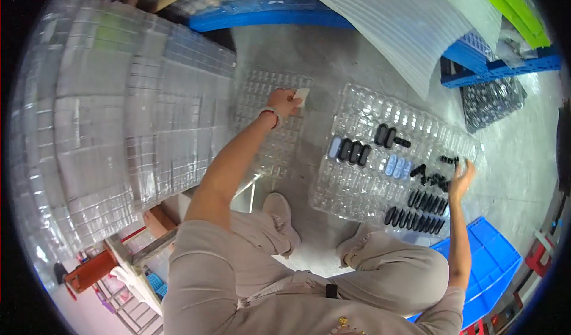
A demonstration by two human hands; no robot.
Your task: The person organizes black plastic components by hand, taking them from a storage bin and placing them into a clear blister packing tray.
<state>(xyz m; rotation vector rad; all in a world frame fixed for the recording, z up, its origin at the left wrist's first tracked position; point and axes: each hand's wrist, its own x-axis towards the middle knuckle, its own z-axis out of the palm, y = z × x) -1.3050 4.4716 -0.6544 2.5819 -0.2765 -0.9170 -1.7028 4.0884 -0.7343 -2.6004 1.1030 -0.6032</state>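
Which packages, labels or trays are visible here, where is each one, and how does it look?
Clear tray: floor, centre right; rectangular, many pockets, some with black or pale oval parts; right hand at its edge.
Second clear tray: floor, centre; pockets look empty.
White card: small, at left hand.
Tray stack: left; tall, clear.
Blue crate: lower right.
White sheets: top; ribbed.
No screens or signs.

Bare floor (318, 127) between trays open; tall tray stack (119, 115) blocks left.
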